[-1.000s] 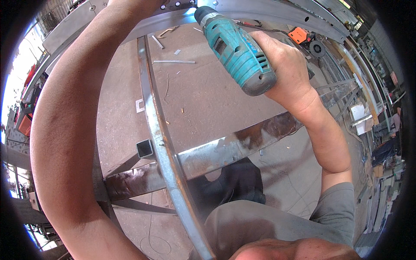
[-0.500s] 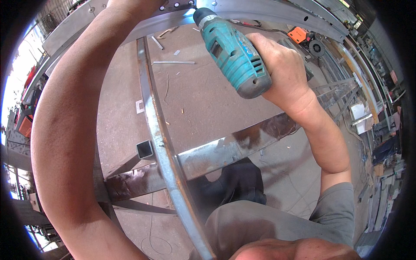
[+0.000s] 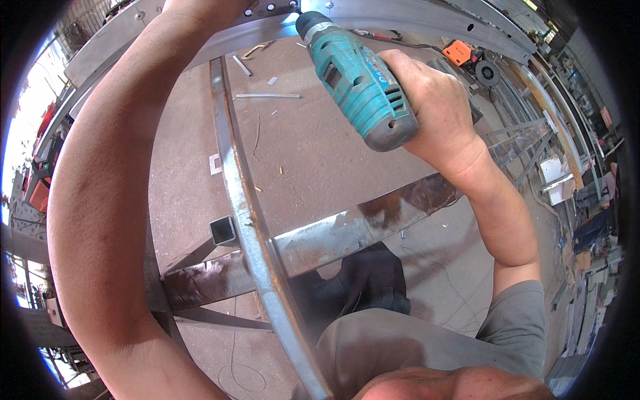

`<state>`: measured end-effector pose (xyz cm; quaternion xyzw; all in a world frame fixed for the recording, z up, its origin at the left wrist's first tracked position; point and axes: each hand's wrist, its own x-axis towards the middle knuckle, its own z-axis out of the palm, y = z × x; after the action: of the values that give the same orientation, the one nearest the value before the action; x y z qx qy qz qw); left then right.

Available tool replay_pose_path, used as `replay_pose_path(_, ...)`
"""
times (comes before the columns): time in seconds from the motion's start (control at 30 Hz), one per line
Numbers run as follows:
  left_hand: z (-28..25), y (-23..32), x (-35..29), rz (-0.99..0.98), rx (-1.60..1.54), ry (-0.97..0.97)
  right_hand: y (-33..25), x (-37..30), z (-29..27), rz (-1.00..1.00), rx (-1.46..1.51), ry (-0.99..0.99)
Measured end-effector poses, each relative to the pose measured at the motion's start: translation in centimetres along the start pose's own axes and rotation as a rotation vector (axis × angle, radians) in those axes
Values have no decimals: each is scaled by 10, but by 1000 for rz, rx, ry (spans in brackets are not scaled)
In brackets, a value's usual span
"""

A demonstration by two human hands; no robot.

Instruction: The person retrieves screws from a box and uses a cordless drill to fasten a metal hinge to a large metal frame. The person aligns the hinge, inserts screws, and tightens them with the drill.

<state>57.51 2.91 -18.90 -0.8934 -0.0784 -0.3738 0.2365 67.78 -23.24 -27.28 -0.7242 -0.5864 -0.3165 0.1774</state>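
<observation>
My right hand (image 3: pixel 437 107) is wrapped round the grip of a teal and black cordless drill (image 3: pixel 363 87). The drill's chuck points up and left, close against a long grey metal beam (image 3: pixel 390 27) with a row of holes. A bright bluish light shines on the beam beside the chuck. My left arm reaches up along the left side to the same beam. Of my left hand (image 3: pixel 213 5) only the back near the wrist shows; its fingers lie beyond the top edge of the picture.
A steel bar (image 3: pixel 243 193) and a rust-stained square tube (image 3: pixel 327 237) cross below my arms. Metal offcuts (image 3: pixel 267 96) lie on the concrete floor. An orange tool case (image 3: pixel 457 53) and a dark round disc (image 3: pixel 487 73) sit at the far right, near stacked metal lengths (image 3: pixel 543 100).
Almost nothing differs. The drill and my right hand have shifted very slightly, and the chuck stays at the beam.
</observation>
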Motion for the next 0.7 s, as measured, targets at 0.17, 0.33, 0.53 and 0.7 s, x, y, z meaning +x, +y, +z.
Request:
replay_pose_path(0.17,0,2,-1,4,36,25,0,0,-1,-1,17,5)
replay_pose_path(0.33,-1,1,0,-9,21,-14,0,0,-1,6,11,1)
replay_pose_path(0.53,-1,2,0,1,17,-2,0,0,0,0,6,7)
replay_pose_path(0.7,-4,3,0,-6,0,-19,1,0,-1,-11,-3,8)
